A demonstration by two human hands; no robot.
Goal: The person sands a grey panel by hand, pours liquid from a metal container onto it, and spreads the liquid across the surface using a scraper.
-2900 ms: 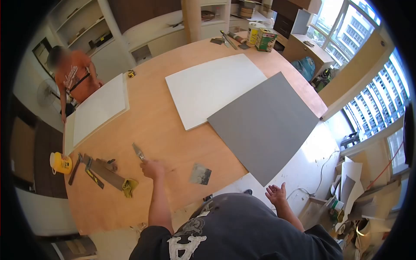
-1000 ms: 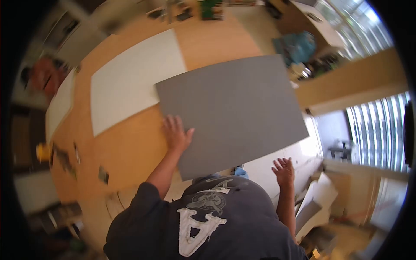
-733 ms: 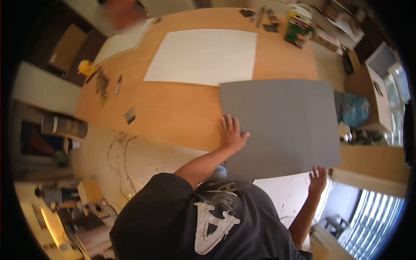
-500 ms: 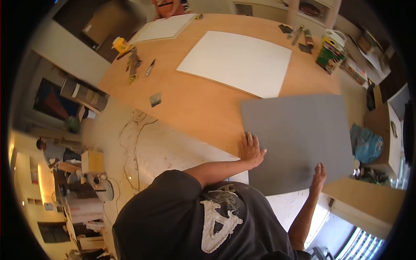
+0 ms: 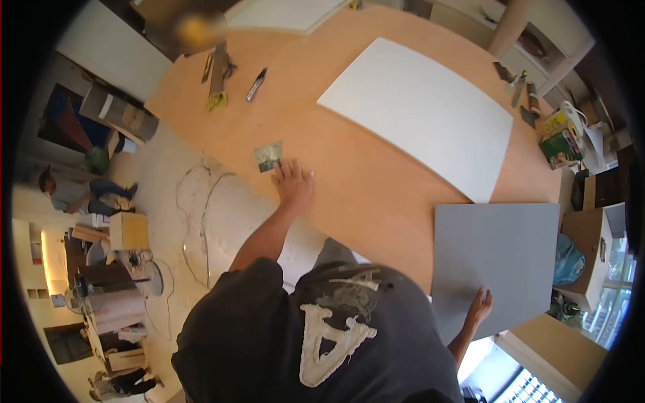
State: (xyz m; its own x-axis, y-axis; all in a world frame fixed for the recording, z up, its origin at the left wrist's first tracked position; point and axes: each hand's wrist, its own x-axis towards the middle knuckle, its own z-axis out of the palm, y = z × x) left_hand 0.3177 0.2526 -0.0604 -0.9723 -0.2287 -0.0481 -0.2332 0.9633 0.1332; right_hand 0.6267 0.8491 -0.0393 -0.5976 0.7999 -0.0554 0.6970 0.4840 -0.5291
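My left hand (image 5: 293, 185) reaches across the wooden table (image 5: 363, 161), fingers spread, with its fingertips at the edge of a small greenish-grey square piece (image 5: 268, 156). To the right, a large flat grey panel (image 5: 500, 248) lies over the table's near edge. My right hand (image 5: 479, 307) is at the panel's lower part, fingers extended. Beyond the grey panel lies a white board (image 5: 423, 111), its near corner close to the panel's top edge.
A utility knife (image 5: 256, 84) and a bundle of tools (image 5: 218, 77) lie at the far left. Another white board (image 5: 289, 15) sits at the back. A green and yellow can (image 5: 563, 140) stands at the right. Cables (image 5: 205, 221) trail over the floor, where people work.
My left hand has left the grey panel and moved left to the small square piece. My right hand stays at the panel. The view has turned, shifting the table's contents.
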